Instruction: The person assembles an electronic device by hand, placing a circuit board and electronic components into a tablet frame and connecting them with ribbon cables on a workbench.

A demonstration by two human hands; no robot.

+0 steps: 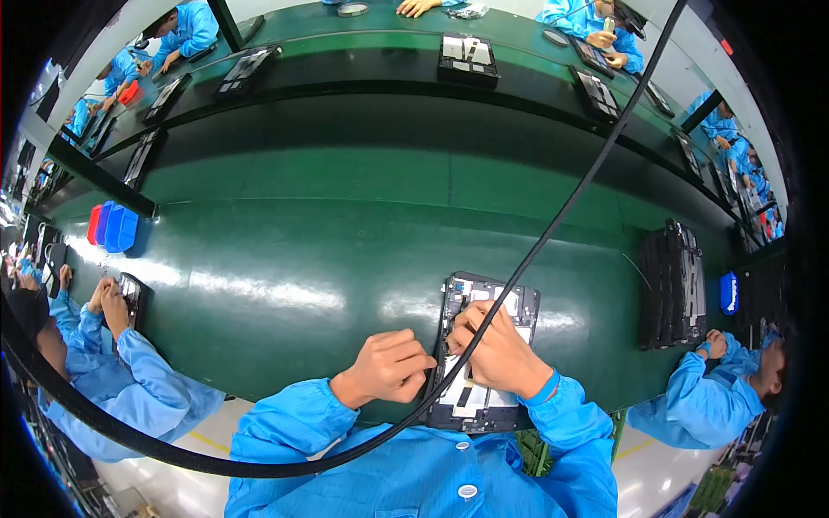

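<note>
An opened tablet [496, 406], its black frame holding white panels and small parts, lies on the green bench right in front of me. My right hand [501, 352] is over its upper middle, fingers bent and pinched together; what they grip, if anything, is hidden. At the tablet's left edge, my left hand [390, 367] is closed, its fingers curled and fingertips touching or nearly touching the frame. Whether something small sits in that pinch cannot be made out. A band circles my right wrist at the blue sleeve cuff.
A thick black cable [566, 207] crosses the view in front of my right hand. Stacked black tablet frames [673, 289] stand at the right, blue bins [121, 229] at the left. Co-workers sit on both sides. More opened tablets [467, 57] lie on the raised shelf ahead.
</note>
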